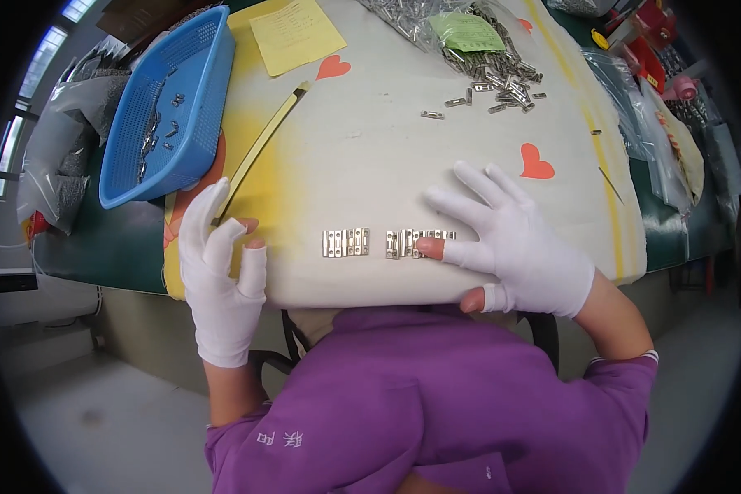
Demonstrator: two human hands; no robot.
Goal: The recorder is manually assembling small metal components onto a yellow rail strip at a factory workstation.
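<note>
Two short rows of small, shiny rectangular metal pieces with holes lie side by side on the pale table cover near its front edge. The left row point(346, 243) is untouched. On the right row point(399, 244) rests a bare fingertip of my right hand point(523, 251), whose fingers are spread; part of that row is hidden beneath. My left hand point(224, 284) is held away to the left of the rows, its fingers apart and nothing in them. Both hands wear white gloves with some fingertips bare.
A blue plastic basket point(208, 115) with a few metal pieces stands at the far left. Beside it lie a yellow paper point(296, 34) and a long yellow strip point(263, 148). At the back, a pile of metal pieces point(510, 86) spills from a clear bag. Filled plastic bags point(55, 156) sit at the left edge.
</note>
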